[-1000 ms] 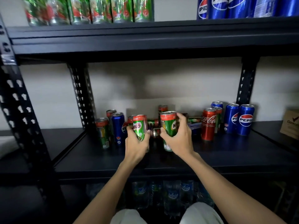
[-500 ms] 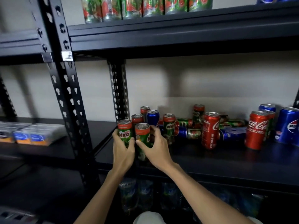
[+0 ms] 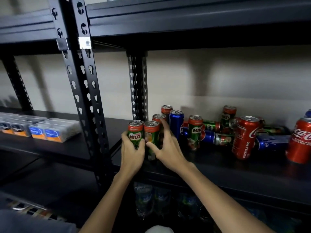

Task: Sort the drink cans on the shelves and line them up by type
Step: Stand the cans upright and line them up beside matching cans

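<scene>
Green and red Milo can point(image 3: 135, 134) is sitting in the left hand point(image 3: 133, 153), whose fingers are curling round its lower half at the left front corner of the black shelf point(image 3: 218, 167). Touching it on the right, a second Milo can point(image 3: 151, 137) is standing upright, and the right hand point(image 3: 165, 148) is reaching around it with fingers spread and loosely bent, thumb lying against the can's front; whether it is truly gripping I cannot tell, though the fingers are not closing tight.

Just behind the right hand's fingertips a third red-topped can point(image 3: 158, 117) and a fourth point(image 3: 166, 109) are crowding in, with a tall blue Pepsi can point(image 3: 176, 124) standing right beside the knuckles. Further right of the grip another upright Milo can point(image 3: 195, 131) is blocking the way to a tumble of cans lying on their sides point(image 3: 217, 137). Beyond those an upright red Coca-Cola can point(image 3: 244, 137) is leaning slightly, and a second Coca-Cola can point(image 3: 300, 142) is standing at the frame edge.

Left of the grip, the perforated black upright post point(image 3: 87, 101) is standing close to the left hand. Well apart to the left, clear plastic boxes with blue and orange labels point(image 3: 50, 130) are resting on the neighbouring shelf. Below the hands, water bottles point(image 3: 144, 199) are showing dimly.
</scene>
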